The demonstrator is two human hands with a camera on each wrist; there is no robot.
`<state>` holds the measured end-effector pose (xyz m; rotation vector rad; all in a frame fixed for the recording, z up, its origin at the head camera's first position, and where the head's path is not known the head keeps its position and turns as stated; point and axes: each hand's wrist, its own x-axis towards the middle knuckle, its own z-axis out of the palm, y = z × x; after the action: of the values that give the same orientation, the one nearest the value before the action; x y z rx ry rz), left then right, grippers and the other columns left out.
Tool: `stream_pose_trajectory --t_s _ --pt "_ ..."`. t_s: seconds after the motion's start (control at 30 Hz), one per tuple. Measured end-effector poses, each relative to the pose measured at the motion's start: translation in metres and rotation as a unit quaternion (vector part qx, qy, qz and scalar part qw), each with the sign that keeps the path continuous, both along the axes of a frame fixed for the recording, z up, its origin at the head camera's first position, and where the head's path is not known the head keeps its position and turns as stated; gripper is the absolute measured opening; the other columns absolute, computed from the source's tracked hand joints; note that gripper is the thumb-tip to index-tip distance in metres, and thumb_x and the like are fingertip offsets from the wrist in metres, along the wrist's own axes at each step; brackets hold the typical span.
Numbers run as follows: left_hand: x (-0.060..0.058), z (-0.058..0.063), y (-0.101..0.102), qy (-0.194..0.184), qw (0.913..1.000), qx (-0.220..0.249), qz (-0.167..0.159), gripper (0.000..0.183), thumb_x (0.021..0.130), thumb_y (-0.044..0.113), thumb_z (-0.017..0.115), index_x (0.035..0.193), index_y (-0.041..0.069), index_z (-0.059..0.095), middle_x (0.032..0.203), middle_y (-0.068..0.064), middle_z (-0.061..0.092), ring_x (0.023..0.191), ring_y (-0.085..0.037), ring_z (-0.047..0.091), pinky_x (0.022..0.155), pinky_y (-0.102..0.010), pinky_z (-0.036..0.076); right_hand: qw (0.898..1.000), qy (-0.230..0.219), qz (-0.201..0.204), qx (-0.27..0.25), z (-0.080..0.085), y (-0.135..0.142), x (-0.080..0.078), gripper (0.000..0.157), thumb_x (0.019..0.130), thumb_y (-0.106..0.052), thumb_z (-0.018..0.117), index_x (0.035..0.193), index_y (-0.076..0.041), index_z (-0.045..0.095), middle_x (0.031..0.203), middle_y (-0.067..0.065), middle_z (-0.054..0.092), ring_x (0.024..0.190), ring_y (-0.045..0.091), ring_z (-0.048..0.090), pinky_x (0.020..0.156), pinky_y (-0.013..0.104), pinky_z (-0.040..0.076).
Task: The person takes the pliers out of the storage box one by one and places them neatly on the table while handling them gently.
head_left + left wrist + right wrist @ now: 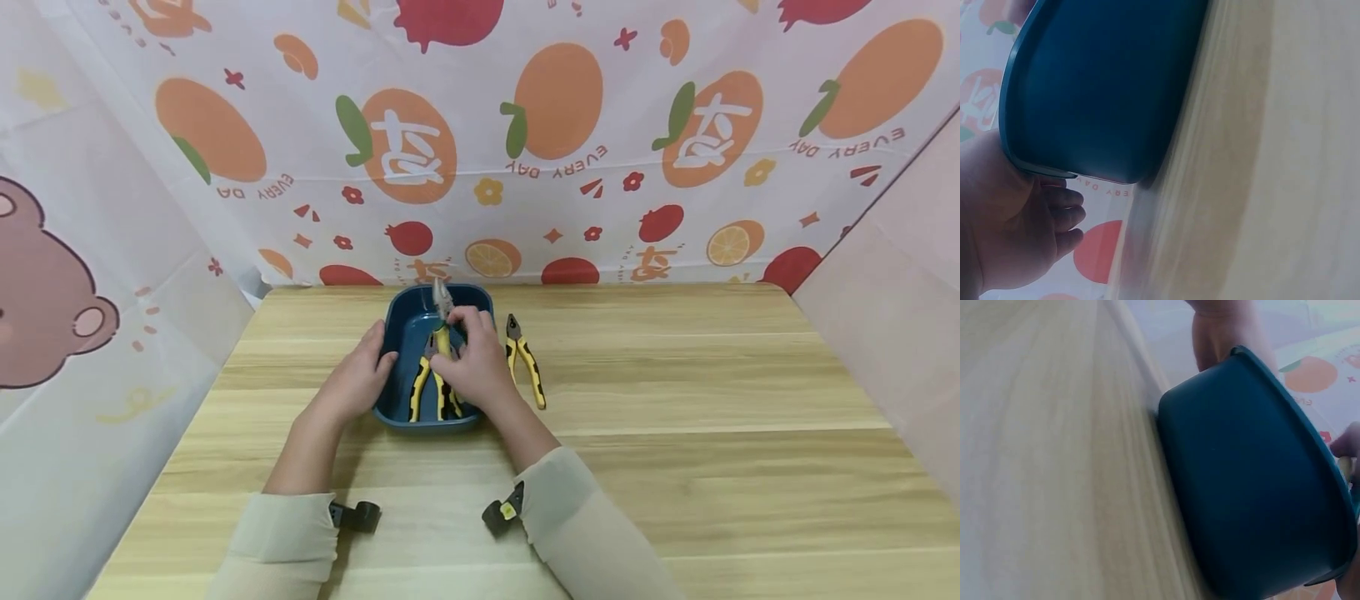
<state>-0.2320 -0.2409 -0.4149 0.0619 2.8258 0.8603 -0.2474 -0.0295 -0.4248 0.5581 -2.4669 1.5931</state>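
Observation:
A dark blue plastic bin (431, 427) sits on the wooden table. My left hand (352, 382) holds its left side, thumb over the rim and fingers along the outer wall, as the left wrist view of the same hand (1016, 225) shows. Over the bin, my right hand (477, 360) pinches a pair of pliers (442, 340) by its yellow handles, metal jaws pointing up and away. Inside lie more yellow-and-black-handled pliers (418, 390), partly hidden by the right hand. The bin wall (1254, 481) hides most of the right hand in the right wrist view.
Another pair of yellow-and-black pliers (531, 367) lies on the table just right of the bin. Behind the table (712, 475) hangs a fruit-printed cloth (483, 192). A cloth with a bear print (45, 300) hangs at the left.

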Motion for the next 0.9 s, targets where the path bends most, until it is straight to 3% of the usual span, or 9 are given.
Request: stream_pose_trajectory --t_s 0.07,0.13,0.27,0.4,0.57,0.7,0.9 --pt "0.0 -0.001 0.001 0.001 1.0 0.001 0.001 0.068 0.108 0.033 0.034 0.158 0.005 -0.002 0.166 -0.013 0.002 0.153 -0.033 0.006 0.12 -0.057 0.017 0.999 -0.004 0.016 -0.048 0.0 0.003 -0.001 0.059 0.083 -0.014 0.066 0.134 -0.037 0.048 0.126 0.005 0.044 0.073 0.019 0.051 0.055 0.026 0.046" --pt "0.0 -0.001 0.001 0.002 1.0 0.001 0.002 0.068 0.108 0.033 0.035 0.158 0.005 -0.001 0.166 -0.012 0.002 0.153 -0.033 0.007 0.12 -0.058 0.018 0.996 -0.006 0.029 -0.087 0.001 0.007 -0.002 0.062 0.084 -0.013 0.061 0.138 -0.041 0.048 0.136 0.002 0.041 0.089 0.021 0.054 0.063 0.028 0.048" --pt "0.001 -0.002 0.0 0.003 1.0 0.004 0.003 0.067 0.108 0.033 0.034 0.158 0.006 -0.001 0.166 -0.012 0.003 0.153 -0.032 0.007 0.119 -0.057 0.019 0.992 0.014 0.022 -0.125 0.004 0.017 -0.005 0.046 0.084 -0.011 0.058 0.127 -0.028 0.062 0.135 0.002 0.046 0.112 0.021 0.047 0.073 0.03 0.048" --pt "0.001 -0.001 -0.001 0.002 1.0 0.007 0.002 0.067 0.108 0.033 0.034 0.158 0.006 -0.001 0.166 -0.013 0.004 0.153 -0.033 0.007 0.119 -0.058 0.018 0.991 0.013 -0.02 -0.133 0.011 0.034 -0.012 0.034 0.08 -0.009 0.062 0.113 -0.013 0.064 0.114 0.005 0.051 0.088 0.022 0.05 0.065 0.028 0.046" --pt "0.0 -0.001 -0.002 0.007 0.9999 0.007 -0.002 0.068 0.108 0.033 0.035 0.158 0.005 -0.001 0.166 -0.014 0.004 0.152 -0.034 0.008 0.118 -0.059 0.02 0.993 -0.036 -0.091 -0.062 0.011 0.069 -0.026 0.02 0.08 -0.012 0.065 0.1 -0.01 0.063 0.105 0.006 0.054 0.077 0.018 0.048 0.06 0.027 0.044" --pt "0.002 -0.002 -0.003 0.009 0.9999 0.009 -0.003 0.068 0.108 0.032 0.036 0.158 0.004 0.0 0.166 -0.014 0.004 0.152 -0.035 0.009 0.118 -0.059 0.021 0.99 -0.096 -0.103 0.017 0.005 0.097 -0.034 0.017 0.084 -0.014 0.064 0.101 -0.011 0.065 0.111 0.008 0.057 0.071 0.02 0.049 0.056 0.029 0.045" --pt "0.002 -0.002 -0.001 0.015 0.9998 0.011 -0.007 0.068 0.107 0.032 0.036 0.157 0.003 0.001 0.165 -0.016 0.005 0.152 -0.036 0.01 0.117 -0.06 0.021 0.98 -0.133 -0.106 0.107 -0.007 0.119 -0.039 0.018 0.082 -0.012 0.064 0.1 -0.013 0.068 0.116 0.013 0.057 0.095 0.031 0.048 0.068 0.035 0.043"
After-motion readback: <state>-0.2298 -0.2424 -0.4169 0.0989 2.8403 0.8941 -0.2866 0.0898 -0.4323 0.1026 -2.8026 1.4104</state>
